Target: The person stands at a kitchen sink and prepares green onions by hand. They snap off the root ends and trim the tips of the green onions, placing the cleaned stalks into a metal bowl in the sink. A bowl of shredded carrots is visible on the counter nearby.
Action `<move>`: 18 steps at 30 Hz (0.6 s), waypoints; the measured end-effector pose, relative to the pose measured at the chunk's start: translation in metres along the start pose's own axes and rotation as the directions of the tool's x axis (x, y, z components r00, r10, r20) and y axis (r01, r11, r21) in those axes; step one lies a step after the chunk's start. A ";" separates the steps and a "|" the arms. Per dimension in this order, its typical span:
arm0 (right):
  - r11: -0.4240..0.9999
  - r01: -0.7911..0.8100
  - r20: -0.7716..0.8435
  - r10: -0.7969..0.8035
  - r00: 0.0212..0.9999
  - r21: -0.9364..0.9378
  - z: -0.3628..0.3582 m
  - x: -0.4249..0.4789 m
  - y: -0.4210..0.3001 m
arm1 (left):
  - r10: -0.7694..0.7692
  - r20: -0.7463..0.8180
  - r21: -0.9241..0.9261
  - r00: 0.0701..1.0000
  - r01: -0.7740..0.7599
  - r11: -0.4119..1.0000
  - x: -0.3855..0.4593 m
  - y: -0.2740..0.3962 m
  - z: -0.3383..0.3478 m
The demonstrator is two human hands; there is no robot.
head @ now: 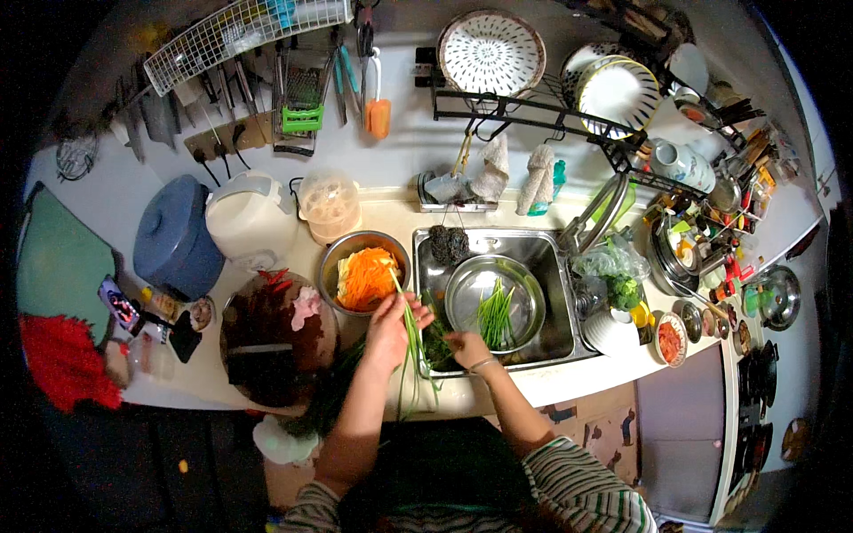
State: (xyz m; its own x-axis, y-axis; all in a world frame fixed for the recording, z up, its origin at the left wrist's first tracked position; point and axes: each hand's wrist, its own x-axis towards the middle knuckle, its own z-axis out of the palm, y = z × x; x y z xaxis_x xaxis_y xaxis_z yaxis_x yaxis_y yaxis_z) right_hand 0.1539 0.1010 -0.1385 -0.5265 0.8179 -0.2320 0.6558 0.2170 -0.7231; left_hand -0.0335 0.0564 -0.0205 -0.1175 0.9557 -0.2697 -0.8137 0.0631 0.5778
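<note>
Long green stalks with pale ends point(411, 340), like garlic chives, hang from my left hand point(392, 331), which is closed around them over the sink's left edge. My right hand point(468, 350) is over the front left part of the steel sink point(565, 300), its fingers bent near dark green leaves point(436, 343); whether it pinches any is too small to tell. A metal basin point(466, 303) stands in the sink with a bundle of cut green stalks point(496, 316) inside. Left of the sink, a metal bowl point(326, 274) holds shredded orange vegetable point(366, 276), likely carrot.
A round cutting board point(233, 320) with a cleaver point(260, 363) and a pink piece point(306, 308) lies at left. Behind it stand a white appliance point(246, 213) and a blue lidded pot point(176, 240). Stacked white bowls point(612, 333) and broccoli point(623, 291) sit right of the sink.
</note>
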 end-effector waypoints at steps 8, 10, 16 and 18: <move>0.257 -0.319 0.369 -0.177 0.913 0.912 -0.014 -0.023 -0.098 | 0.161 -0.110 -0.109 0.981 -0.173 0.979 0.014 -0.004 -0.021; 0.350 -0.302 0.386 -0.201 0.900 0.887 -0.011 -0.022 -0.094 | 0.166 -0.199 -0.102 0.966 -0.189 0.977 0.012 -0.003 -0.015; 0.462 -0.301 0.392 -0.115 0.913 0.834 -0.014 -0.027 -0.096 | 0.242 -0.256 -0.160 0.936 -0.288 0.944 0.016 -0.007 -0.032; 0.543 -0.275 0.373 -0.077 0.925 0.793 -0.016 -0.030 -0.097 | 0.283 -0.253 -0.192 0.925 -0.335 0.923 0.018 -0.004 -0.039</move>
State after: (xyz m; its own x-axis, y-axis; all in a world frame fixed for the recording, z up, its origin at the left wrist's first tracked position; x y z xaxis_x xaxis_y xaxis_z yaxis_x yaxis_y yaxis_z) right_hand 0.1151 0.0643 -0.0512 -0.7390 0.5406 -0.4021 0.0720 -0.5299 -0.8450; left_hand -0.0549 0.0625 -0.0581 -0.4831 0.8292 -0.2810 -0.8206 -0.3170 0.4756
